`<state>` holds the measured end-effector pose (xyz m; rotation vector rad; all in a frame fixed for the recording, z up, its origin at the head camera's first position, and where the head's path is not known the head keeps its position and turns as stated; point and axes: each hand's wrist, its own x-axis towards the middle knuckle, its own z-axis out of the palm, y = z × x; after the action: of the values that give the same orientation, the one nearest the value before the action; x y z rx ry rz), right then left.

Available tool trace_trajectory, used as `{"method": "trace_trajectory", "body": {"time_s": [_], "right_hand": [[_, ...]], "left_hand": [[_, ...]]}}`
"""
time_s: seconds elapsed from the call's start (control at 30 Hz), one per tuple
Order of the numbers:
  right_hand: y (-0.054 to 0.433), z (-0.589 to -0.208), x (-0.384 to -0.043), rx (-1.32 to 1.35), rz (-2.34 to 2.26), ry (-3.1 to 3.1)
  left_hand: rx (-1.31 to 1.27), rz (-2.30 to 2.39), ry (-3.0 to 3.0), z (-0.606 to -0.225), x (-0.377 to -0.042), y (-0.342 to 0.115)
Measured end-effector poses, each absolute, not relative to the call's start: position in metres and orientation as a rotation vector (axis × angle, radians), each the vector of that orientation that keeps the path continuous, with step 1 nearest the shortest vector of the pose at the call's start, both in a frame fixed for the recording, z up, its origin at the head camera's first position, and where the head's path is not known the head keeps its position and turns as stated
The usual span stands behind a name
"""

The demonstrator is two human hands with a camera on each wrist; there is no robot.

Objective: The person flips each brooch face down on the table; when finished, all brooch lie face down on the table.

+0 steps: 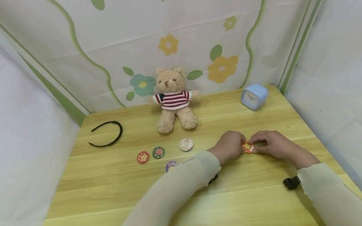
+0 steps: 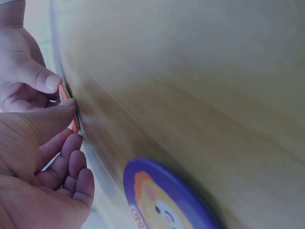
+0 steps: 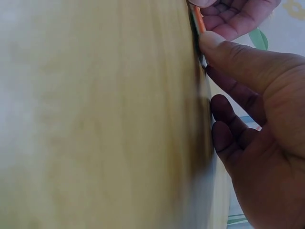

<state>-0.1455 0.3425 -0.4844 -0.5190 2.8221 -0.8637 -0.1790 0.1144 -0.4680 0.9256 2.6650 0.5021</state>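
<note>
An orange round badge (image 1: 248, 148) with a yellow figure lies low over the right part of the table, between both hands. The left hand (image 1: 231, 145) pinches its left edge with thumb and fingers. From the other side, the right hand (image 1: 275, 145) pinches the right edge. In the left wrist view the badge (image 2: 75, 125) is seen nearly edge-on, with both thumbs on it. A purple badge (image 2: 164, 200) with a cartoon face lies close to the left hand there; in the head view the left sleeve overlaps the purple badge (image 1: 171, 166).
Left of the hands lie a white badge (image 1: 186, 144), a green one (image 1: 158, 152) and a red one (image 1: 143, 157). A teddy bear (image 1: 174, 101) sits against the back curtain. A black headband (image 1: 119, 131) lies at the left, a blue clock (image 1: 255, 95) stands at the back right.
</note>
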Motion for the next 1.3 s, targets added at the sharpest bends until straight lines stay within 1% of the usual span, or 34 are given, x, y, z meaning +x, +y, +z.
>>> {"method": "trace_trajectory", "body": {"time_s": [0.27,0.4,0.6,0.77,0.93,1.3], "right_hand": [[0.343,-0.486,-0.138,-0.551,-0.864,2.843],[0.344,-0.488,-0.136,-0.56,-0.863,2.846],[0.349,-0.486,-0.136,-0.402,-0.937,2.876],[0.349,-0.485,-0.138,-0.396,-0.953,2.979],[0.342,-0.488,-0.14,-0.387,-0.96,2.949],[0.342,-0.488,-0.139,-0.419,-0.898,2.877]], "left_hand": [[1.188,0.242,2.71,-0.465,-0.173,0.114],[1.221,0.184,2.721,-0.467,-0.171,0.114],[1.134,0.411,2.684,-0.469,-0.174,0.114],[1.024,0.536,2.694,-0.463,-0.174,0.115],[0.906,0.578,2.724,-0.464,-0.174,0.117],[0.947,0.548,2.703,-0.472,-0.177,0.12]]}}
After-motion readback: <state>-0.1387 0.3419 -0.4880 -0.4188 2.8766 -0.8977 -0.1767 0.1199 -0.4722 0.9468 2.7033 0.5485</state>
